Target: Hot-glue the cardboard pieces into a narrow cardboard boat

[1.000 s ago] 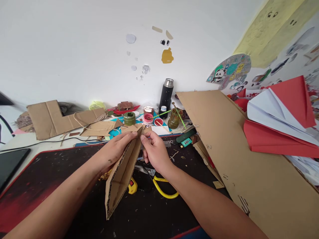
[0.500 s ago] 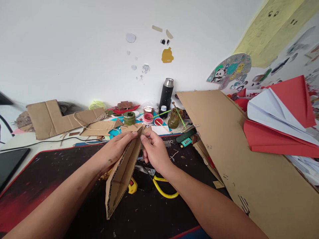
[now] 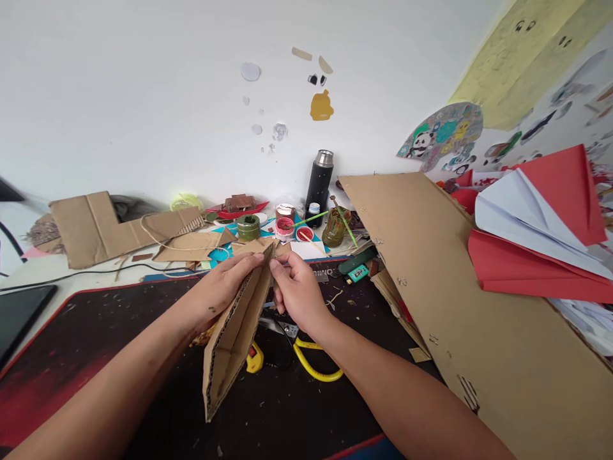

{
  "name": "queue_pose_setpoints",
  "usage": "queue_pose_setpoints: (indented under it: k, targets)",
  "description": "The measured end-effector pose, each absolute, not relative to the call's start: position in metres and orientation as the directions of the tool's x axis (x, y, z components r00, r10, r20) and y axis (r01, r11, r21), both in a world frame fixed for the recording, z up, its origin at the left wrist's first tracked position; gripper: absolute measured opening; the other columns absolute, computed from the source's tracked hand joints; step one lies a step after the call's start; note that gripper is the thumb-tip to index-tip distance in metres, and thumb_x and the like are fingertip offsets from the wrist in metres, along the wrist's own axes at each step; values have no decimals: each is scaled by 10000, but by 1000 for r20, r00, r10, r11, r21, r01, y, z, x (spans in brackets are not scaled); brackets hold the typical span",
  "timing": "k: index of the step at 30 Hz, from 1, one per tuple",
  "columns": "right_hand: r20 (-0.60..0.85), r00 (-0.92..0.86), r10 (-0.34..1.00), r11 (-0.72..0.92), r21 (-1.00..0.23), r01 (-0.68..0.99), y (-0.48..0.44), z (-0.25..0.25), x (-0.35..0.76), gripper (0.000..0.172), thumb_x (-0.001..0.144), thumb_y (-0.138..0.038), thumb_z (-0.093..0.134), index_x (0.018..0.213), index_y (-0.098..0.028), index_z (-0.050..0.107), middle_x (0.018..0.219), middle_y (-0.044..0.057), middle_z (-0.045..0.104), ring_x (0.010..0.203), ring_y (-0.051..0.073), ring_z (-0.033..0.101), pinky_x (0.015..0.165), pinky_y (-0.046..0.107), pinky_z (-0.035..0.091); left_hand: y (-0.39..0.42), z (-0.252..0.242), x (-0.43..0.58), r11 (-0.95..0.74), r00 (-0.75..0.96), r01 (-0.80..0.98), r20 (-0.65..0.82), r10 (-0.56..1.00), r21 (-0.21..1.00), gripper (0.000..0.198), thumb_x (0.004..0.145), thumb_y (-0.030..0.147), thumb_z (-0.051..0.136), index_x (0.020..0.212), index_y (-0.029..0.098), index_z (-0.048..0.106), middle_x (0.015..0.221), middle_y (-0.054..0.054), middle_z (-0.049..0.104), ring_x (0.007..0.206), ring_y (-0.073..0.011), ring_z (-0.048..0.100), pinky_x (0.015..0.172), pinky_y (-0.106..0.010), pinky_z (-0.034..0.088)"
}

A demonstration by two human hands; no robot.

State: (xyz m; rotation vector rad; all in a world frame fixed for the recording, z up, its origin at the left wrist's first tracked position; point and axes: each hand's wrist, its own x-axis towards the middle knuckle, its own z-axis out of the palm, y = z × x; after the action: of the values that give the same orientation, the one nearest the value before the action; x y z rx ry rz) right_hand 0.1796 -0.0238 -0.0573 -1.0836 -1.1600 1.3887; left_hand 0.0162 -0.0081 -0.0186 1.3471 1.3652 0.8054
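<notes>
A long boat-shaped piece of folded cardboard (image 3: 234, 338) is held up over the dark mat, its near end pointed and its middle hollow. My left hand (image 3: 227, 284) grips its left wall, thumb along the top edge near the far tip. At that same tip, my right hand (image 3: 297, 284) pinches the right wall between thumb and fingers. Underneath, partly hidden, lie scissors with yellow handles (image 3: 318, 370) and a yellow cutter (image 3: 255, 358). The fingers behind the cardboard are out of sight.
Paint jars, one green (image 3: 248, 227) and one pink (image 3: 284, 229), stand at the back beside a black thermos (image 3: 320, 182). A large cardboard sheet (image 3: 479, 306) leans along the right, with red and white folded paper (image 3: 531, 217) on it. Cut cardboard (image 3: 96, 233) lies at the left.
</notes>
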Motion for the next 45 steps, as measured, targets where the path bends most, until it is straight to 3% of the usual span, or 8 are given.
queue_pose_setpoints:
  k: [3,8,12,32,41,45]
  targets:
    - [-38,-116,993,-54,-989,-137,-24,-57,180,279,980,-520,612,973,-253,531,440,-142,484,301,99,409,321,201,326,-8,-19,16,146,148,298,-197,969,943,547,835,749,666,1027,262,826,973,-18,863,920,-323,775,827,-350,632]
    - [-43,-117,992,-60,-988,-143,-24,-57,180,277,979,-517,611,974,-252,531,447,-141,484,302,96,405,321,200,326,-8,-19,18,102,151,285,-150,977,953,503,844,728,674,998,275,826,1118,-13,859,1154,-350,734,986,-361,590]
    - [-44,-118,992,-61,-987,-146,-23,-57,179,284,976,-521,615,978,-249,532,452,-142,486,299,92,404,320,198,326,-8,-17,19,80,149,323,-134,980,943,534,838,751,651,975,264,823,1135,-27,855,1192,-371,715,1051,-394,564]
    - [-44,-120,992,-60,-989,-136,-23,-58,179,266,985,-507,596,983,-250,526,459,-140,490,302,94,410,325,201,328,-9,-15,19,115,152,291,-164,975,950,511,823,742,685,944,267,830,1086,-25,861,1084,-360,753,935,-381,622]
    - [-50,-117,992,-66,-989,-133,-23,-57,179,265,990,-504,601,984,-250,527,458,-145,484,299,88,404,325,196,318,-10,-15,20,169,145,288,-217,965,943,561,811,763,672,1005,256,812,964,-37,858,1020,-359,767,853,-382,634]
    - [-58,-121,991,-74,-988,-136,-24,-56,179,252,987,-492,598,986,-252,523,460,-144,486,301,92,408,325,200,332,-9,-14,19,139,137,288,-184,973,948,530,813,747,690,997,266,816,1050,-23,859,1078,-345,753,926,-357,609]
